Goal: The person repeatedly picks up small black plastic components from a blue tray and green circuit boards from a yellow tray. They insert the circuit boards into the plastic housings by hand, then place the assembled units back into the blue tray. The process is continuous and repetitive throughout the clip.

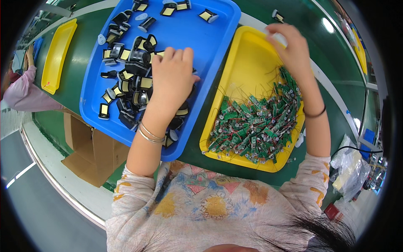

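Observation:
My left hand (174, 77) is over the blue tray (184, 23), its bent fingers among small black parts (136, 69) with pale yellow faces. Its thumb sticks out to the right; the fingertips are hidden, so I cannot tell whether it holds a part. My right hand (291, 50) hovers over the far right rim of the yellow tray (252, 50). Its fingers are curved, with a gap between thumb and fingers where white shows; I make out nothing held. A heap of small green circuit boards (256, 126) with thin wires fills the near half of the yellow tray.
A single black part (277, 16) lies beyond my right hand. Another yellow tray (58, 56) stands at the left, near a co-worker's pink sleeve (31, 92). Below the table edge is an open cardboard box (94, 153). Clear plastic bags (352, 170) lie at right.

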A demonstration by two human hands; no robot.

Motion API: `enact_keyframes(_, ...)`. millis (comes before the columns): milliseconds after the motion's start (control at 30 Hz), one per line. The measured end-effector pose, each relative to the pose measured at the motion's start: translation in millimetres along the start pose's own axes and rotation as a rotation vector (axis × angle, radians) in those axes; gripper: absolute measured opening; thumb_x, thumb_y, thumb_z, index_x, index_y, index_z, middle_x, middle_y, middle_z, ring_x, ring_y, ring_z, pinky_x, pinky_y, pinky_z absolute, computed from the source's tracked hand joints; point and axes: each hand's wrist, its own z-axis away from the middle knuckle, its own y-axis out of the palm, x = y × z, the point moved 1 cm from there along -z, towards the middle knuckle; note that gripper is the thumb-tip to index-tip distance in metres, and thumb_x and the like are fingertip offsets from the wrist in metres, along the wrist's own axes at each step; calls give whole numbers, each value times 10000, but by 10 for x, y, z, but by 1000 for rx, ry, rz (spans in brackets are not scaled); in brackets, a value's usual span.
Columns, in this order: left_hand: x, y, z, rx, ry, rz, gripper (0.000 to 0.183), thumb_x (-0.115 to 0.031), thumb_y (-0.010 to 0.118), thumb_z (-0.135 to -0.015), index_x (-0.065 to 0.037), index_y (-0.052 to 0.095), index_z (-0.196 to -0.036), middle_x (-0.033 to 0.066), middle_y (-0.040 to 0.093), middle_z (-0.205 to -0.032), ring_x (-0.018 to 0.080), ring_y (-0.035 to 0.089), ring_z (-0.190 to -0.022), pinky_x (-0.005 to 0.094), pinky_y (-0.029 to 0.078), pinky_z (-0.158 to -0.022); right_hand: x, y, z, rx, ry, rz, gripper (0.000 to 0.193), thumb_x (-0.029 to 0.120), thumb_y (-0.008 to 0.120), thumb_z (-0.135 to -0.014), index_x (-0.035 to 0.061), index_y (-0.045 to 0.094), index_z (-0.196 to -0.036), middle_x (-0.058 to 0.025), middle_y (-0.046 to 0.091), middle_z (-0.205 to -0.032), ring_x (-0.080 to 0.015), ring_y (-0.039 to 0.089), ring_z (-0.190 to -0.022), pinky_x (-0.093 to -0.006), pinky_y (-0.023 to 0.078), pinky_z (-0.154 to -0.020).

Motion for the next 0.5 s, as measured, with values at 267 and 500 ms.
enact_keyframes(267, -8, 15, 33, -142, 37, -39, 247, -276, 692, -677, -80, 573, -769, 41, 568, -766, 227, 519, -770, 360, 392, -663, 1179, -92, 578, 491, 132, -68, 190, 205, 698, -649, 78, 631, -774, -79, 544, -750, -253, 517, -790, -355, 434, -684)
enact_keyframes(500, -303, -251, 108, -75, 71, 954, 150, -101, 603, -790, -22, 566, -912, 27, 547, -803, 108, 519, -742, 229, 414, -610, 1145, -118, 596, 331, 299, -401, 196, 180, 723, -652, 49, 608, -744, -44, 530, -641, -175, 516, -663, -294, 411, -580)
